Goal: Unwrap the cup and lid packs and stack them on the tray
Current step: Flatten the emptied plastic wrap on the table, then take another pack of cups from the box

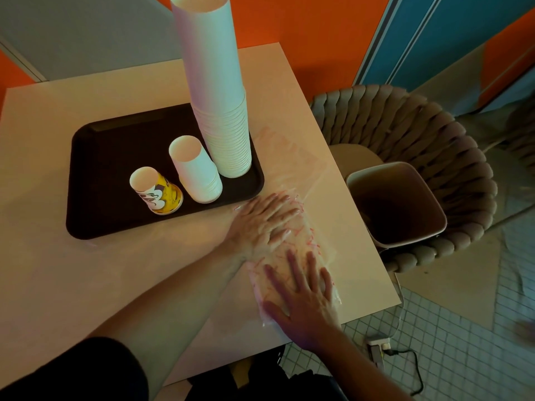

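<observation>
We see tall cup stack cut off by top edge; its top not shown. Clear plastic wrap partly covered by our left hand and right hand; red print on it too blurred to read. We cannot tell whether anything is inside wrap. Bin interior dark; contents unclear. Chair partly hidden behind table and bin. Blurred shape at right edge unidentifiable. Both our forearms cut off by bottom edge.

Dark brown tray, white cup stacks — one yellow patterned cup, clear wrapper — red print, orange wall
</observation>
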Demonstrator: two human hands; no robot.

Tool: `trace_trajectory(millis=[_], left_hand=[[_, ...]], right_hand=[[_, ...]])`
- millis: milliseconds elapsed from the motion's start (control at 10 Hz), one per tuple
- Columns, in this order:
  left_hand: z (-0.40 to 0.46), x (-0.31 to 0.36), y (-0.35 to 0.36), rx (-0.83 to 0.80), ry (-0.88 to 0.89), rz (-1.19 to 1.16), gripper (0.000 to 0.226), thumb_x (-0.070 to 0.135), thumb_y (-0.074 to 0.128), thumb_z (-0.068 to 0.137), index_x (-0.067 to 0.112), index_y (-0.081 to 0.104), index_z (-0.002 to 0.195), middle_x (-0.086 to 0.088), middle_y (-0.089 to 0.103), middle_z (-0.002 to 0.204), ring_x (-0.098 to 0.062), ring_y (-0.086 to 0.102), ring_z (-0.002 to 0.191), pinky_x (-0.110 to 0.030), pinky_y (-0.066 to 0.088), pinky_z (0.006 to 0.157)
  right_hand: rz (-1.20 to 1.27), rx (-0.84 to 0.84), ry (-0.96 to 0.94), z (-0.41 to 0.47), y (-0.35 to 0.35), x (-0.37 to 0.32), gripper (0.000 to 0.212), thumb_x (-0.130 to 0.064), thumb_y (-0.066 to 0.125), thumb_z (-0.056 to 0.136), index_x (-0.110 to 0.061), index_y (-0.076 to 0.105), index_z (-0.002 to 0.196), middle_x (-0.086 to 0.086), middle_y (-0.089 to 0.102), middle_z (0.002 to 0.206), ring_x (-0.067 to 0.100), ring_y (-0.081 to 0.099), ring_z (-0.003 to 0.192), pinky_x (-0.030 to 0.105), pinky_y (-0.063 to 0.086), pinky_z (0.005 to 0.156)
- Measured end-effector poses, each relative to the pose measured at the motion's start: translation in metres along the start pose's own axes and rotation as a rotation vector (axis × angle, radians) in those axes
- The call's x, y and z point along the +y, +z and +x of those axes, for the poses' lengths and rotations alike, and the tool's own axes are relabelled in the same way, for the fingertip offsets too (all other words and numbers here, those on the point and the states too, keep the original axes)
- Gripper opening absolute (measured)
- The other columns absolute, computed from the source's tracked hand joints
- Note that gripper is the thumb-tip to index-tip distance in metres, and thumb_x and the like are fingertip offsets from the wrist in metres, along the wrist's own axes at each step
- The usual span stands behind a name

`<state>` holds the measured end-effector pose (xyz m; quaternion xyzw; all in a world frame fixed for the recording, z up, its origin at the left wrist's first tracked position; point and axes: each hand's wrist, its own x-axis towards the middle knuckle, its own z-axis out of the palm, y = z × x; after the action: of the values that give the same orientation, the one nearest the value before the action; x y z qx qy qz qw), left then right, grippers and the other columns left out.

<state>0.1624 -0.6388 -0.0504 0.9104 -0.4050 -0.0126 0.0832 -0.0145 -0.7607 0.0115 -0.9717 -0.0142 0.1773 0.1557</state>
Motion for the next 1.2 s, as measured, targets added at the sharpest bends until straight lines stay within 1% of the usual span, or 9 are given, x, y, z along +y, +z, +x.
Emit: trace_trajectory(millis=[100, 200, 300, 400, 500, 600, 800, 1000, 1200], left_hand=[[0.008, -0.002, -0.003, -0.012, 0.002, 0.011, 0.055, 0.044, 0.037, 0.106, 0.027, 0.029, 0.157, 0.006, 0.022, 0.165, -0.018, 0.017, 0.153, -0.038, 0.014, 0.124], [0.014, -0.016, 0.001, -0.109, -0.082, 0.028, 0.065, 0.047, 0.038, 0.104, 0.030, 0.011, 0.160, 0.008, 0.009, 0.168, -0.014, 0.005, 0.155, -0.043, 0.018, 0.124], [0.019, -0.017, -0.009, -0.137, -0.111, 0.003, 0.062, 0.045, 0.033, 0.104, 0.026, 0.015, 0.160, 0.005, 0.016, 0.167, -0.016, 0.011, 0.154, -0.043, 0.024, 0.121], [0.016, 0.001, -0.036, -0.025, -0.048, -0.061, 0.058, 0.041, 0.028, 0.103, 0.013, 0.040, 0.152, -0.003, 0.036, 0.160, -0.022, 0.030, 0.149, -0.045, 0.029, 0.120], [0.006, 0.026, -0.056, -0.034, -0.060, -0.170, 0.062, 0.042, 0.018, 0.103, 0.011, 0.032, 0.155, -0.003, 0.021, 0.166, -0.021, 0.015, 0.154, -0.042, 0.012, 0.125], [-0.018, 0.034, -0.064, -0.060, -0.156, -0.300, 0.054, 0.034, 0.036, 0.106, 0.017, 0.030, 0.156, 0.000, 0.012, 0.168, -0.019, 0.004, 0.155, -0.040, 0.000, 0.126], [-0.091, 0.026, -0.096, 0.059, -0.442, -0.456, 0.044, 0.019, 0.063, 0.095, 0.021, 0.057, 0.139, 0.000, 0.039, 0.157, -0.018, 0.034, 0.145, -0.036, 0.031, 0.119], [-0.176, -0.013, -0.128, 0.179, -0.731, -0.581, 0.033, 0.010, 0.062, 0.092, 0.021, 0.065, 0.123, 0.002, 0.059, 0.133, -0.014, 0.054, 0.125, -0.025, 0.041, 0.105], [-0.266, -0.061, -0.148, 0.301, -0.972, -0.701, 0.029, 0.011, 0.058, 0.096, 0.025, 0.067, 0.119, 0.011, 0.063, 0.125, -0.003, 0.060, 0.105, -0.008, 0.040, 0.085]], right_hand=[[-0.015, 0.001, -0.015, -0.001, 0.001, -0.002, 0.065, -0.079, 0.013, 0.095, -0.058, -0.006, 0.153, -0.004, -0.022, 0.167, 0.042, -0.027, 0.149, 0.054, -0.015, 0.117], [-0.014, -0.017, -0.003, 0.000, -0.001, 0.000, 0.065, -0.078, 0.017, 0.096, -0.060, -0.014, 0.150, -0.007, -0.035, 0.162, 0.038, -0.037, 0.145, 0.054, -0.020, 0.118], [-0.002, -0.052, 0.012, 0.000, -0.006, -0.001, 0.065, -0.077, 0.018, 0.097, -0.062, -0.019, 0.148, -0.009, -0.042, 0.158, 0.036, -0.043, 0.142, 0.053, -0.022, 0.118], [0.001, -0.064, 0.013, 0.000, -0.008, -0.004, 0.066, -0.076, 0.019, 0.097, -0.059, -0.016, 0.151, -0.008, -0.042, 0.157, 0.038, -0.042, 0.142, 0.054, -0.020, 0.119], [-0.011, -0.052, 0.036, -0.001, -0.011, -0.011, 0.070, -0.075, 0.024, 0.096, -0.055, -0.009, 0.155, -0.004, -0.037, 0.160, 0.040, -0.039, 0.143, 0.056, -0.019, 0.118], [-0.047, -0.099, 0.070, 0.002, -0.026, -0.021, 0.074, -0.070, 0.034, 0.097, -0.048, -0.004, 0.157, 0.002, -0.030, 0.164, 0.044, -0.028, 0.148, 0.057, -0.019, 0.115], [0.010, -0.025, 0.010, 0.012, -0.051, -0.049, 0.066, -0.052, 0.049, 0.098, -0.043, 0.016, 0.154, 0.001, 0.000, 0.169, 0.033, -0.002, 0.155, 0.054, 0.007, 0.122], [-0.015, -0.049, -0.174, 0.031, -0.056, -0.115, 0.053, -0.034, 0.055, 0.099, -0.034, 0.039, 0.149, -0.006, 0.035, 0.158, 0.019, 0.033, 0.142, 0.038, 0.029, 0.117], [-0.014, -0.091, -0.312, 0.058, -0.043, -0.198, 0.045, -0.026, 0.056, 0.095, -0.031, 0.052, 0.140, -0.008, 0.050, 0.146, 0.019, 0.049, 0.126, 0.033, 0.046, 0.103]])
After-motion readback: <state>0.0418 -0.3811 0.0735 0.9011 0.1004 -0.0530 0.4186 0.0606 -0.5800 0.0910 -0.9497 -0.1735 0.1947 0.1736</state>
